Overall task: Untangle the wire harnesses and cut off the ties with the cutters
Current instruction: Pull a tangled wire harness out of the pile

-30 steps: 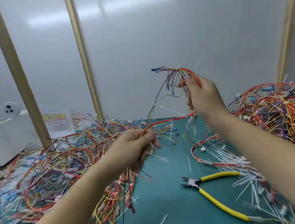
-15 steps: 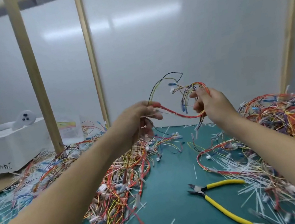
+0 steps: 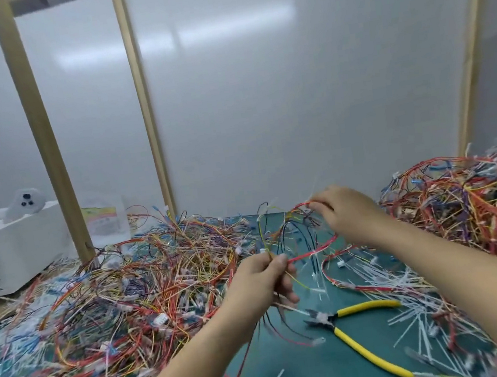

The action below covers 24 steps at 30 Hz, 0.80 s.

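left hand [image 3: 263, 279] and right hand [image 3: 347, 216] have lowered the harness [image 3: 307, 255].

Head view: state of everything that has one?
left hand, pinches the held harness at its near end
right hand, pinches its far red loop
held harness, strung between both hands, tangled, ends dangling
cutters, lying on the mat, unheld, handles spread
left wire pile, tangled
right wire pile, tangled

pale glossy wall panels [image 3: 290, 86] behind wooden posts [image 3: 39, 138], perhaps reflecting ceiling lights.
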Tool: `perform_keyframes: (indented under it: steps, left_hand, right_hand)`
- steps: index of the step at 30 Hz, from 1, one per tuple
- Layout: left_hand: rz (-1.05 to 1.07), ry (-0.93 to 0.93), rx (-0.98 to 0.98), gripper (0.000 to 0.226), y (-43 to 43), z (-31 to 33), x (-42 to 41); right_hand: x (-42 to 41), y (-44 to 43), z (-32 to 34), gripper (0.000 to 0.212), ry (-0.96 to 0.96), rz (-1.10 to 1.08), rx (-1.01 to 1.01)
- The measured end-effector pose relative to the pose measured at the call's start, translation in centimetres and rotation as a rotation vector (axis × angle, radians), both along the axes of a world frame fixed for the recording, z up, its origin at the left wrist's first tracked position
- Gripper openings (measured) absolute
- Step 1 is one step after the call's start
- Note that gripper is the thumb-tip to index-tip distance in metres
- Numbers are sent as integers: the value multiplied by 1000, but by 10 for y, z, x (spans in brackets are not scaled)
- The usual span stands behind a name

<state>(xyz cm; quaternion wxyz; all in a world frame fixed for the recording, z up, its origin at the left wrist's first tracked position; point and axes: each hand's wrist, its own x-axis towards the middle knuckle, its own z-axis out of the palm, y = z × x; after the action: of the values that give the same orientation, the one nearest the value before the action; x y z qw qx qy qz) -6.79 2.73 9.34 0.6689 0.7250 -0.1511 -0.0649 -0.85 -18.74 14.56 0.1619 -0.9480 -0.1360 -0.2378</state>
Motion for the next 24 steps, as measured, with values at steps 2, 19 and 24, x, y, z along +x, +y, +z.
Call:
perform_keyframes:
  steps: [2,19,24]
  left_hand:
    - [-25,-12,-89,21,-8,8,8]
    - [276,-258,610,14,-1,-31,28]
    - [213,-112,358,3,-7,-25,35]
  right_hand:
    - [2,1,8,30,-166,-1,188]
    - [-82,-1,-73,20,329,-80,76]
    - [-86,4,-86,16,367,-7,199]
